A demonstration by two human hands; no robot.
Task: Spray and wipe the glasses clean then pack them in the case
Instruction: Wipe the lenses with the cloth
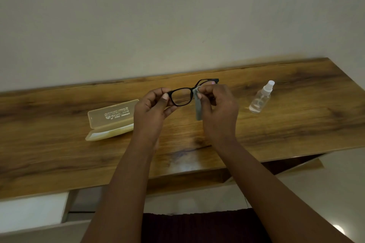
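above the table, grip: the left hand (153,104) pinches the glasses (182,96) at the outer end of one lens rim, thumb and fingers curled round the frame.
right grip: the right hand (217,104) pinches a grey cloth (198,110) against the other lens, near the bridge; the cloth's loose tail hangs down below the fingers.
glasses: black-framed, held in the air over the middle of the table (296,124), clear of its top; the far lens is partly hidden by the right hand and cloth.
spray bottle: a small clear spray bottle (260,97) stands upright on the table, to the right of the glasses and well apart from both hands.
case: the pale case (111,120) lies open on the table to the left of the glasses, lid tipped up, nothing visible inside.
stage: wiping looks under way, on one lens only.
done: the bottle set aside suggests spraying is finished, though no wet shows on the lenses.
left: finish wiping the lenses, fold the arms, lay the glasses in the case and close the lid.
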